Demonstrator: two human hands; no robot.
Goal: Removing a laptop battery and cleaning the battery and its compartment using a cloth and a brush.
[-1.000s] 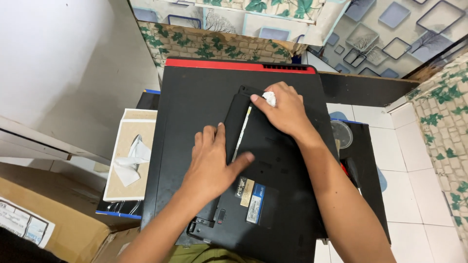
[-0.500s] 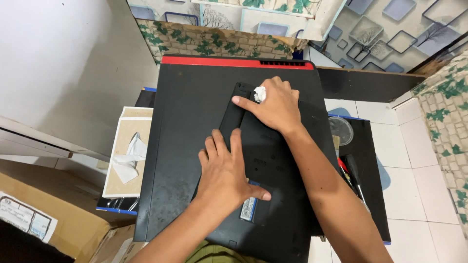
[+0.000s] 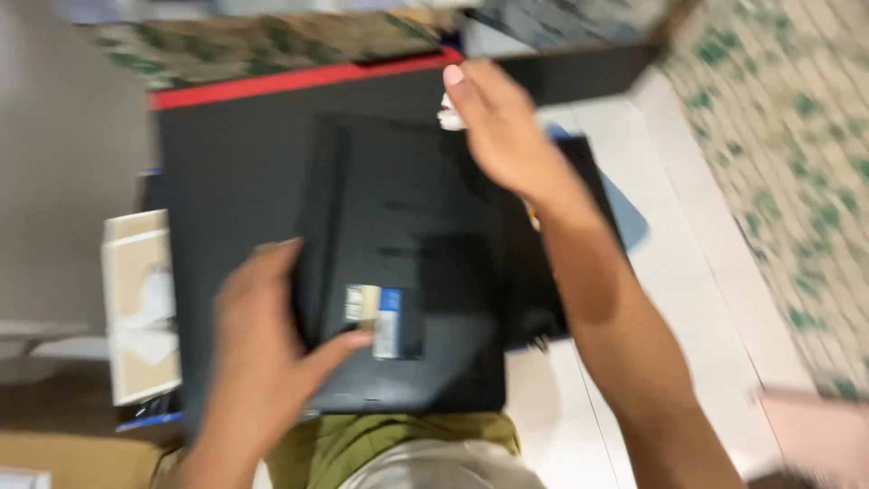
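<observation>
Everything's a blur, but the left hand (image 3: 262,353) grasps the near-left edge of the black laptop (image 3: 407,263), thumb across its stickered top, near the stickers; the laptop lies flat on the big black mat with the red far edge (image 3: 235,163). The right hand (image 3: 502,122) is over the far-right corner, fingers pinching a small white wad (image 3: 450,113); a cardboard box (image 3: 140,308) sits just left of the mat.
</observation>
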